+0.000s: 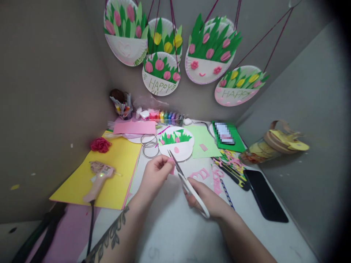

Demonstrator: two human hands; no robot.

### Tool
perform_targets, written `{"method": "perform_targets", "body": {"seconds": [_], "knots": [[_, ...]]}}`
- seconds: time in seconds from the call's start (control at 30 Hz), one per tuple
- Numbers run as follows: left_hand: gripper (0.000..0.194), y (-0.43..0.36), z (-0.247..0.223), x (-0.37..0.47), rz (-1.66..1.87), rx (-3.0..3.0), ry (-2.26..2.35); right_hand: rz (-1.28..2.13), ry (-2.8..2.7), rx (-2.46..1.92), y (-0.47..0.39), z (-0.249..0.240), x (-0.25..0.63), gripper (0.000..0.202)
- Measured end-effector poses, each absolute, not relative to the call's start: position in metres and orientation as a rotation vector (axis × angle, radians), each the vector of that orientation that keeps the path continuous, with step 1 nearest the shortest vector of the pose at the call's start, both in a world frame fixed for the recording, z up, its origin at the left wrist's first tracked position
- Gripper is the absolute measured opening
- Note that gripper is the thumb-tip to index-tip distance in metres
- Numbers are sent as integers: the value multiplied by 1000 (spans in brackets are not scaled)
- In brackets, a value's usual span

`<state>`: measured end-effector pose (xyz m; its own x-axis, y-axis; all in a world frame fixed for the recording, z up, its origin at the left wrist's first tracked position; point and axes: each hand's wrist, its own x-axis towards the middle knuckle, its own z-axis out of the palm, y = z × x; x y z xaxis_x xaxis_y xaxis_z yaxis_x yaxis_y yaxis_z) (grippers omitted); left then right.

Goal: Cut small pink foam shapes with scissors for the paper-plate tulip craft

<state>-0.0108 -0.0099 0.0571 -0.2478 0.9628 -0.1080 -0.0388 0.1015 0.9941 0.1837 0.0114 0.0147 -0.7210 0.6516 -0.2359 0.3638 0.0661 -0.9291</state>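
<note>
My left hand (159,168) pinches a small piece of pink paper (172,166) between thumb and fingers. In my right hand (201,195) is a pair of white-handled scissors (192,187), its blades slightly parted against the right side of the pink paper. Just beyond the hands lies a white paper plate craft (184,151) with green paper leaves and pink flowers, and a pink paper oval (176,150) rests on it. Pink paper offcuts (201,174) are scattered to the right of the scissors.
A pink glue gun (99,180) lies on yellow paper (120,190) at left. Metal rings (150,150) sit left of the plate. On the right are a black phone (265,195), a cutter (233,174) and a lidded jar (263,148). Decorated plates (211,69) hang on the wall.
</note>
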Motion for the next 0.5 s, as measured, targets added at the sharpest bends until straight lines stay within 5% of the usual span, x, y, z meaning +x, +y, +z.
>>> {"method": "perform_targets", "body": {"seconds": [0.5], "knots": [[25, -10, 61, -13, 1296, 1030, 1488, 1756, -2072, -1042, 13, 19, 184, 14]]}}
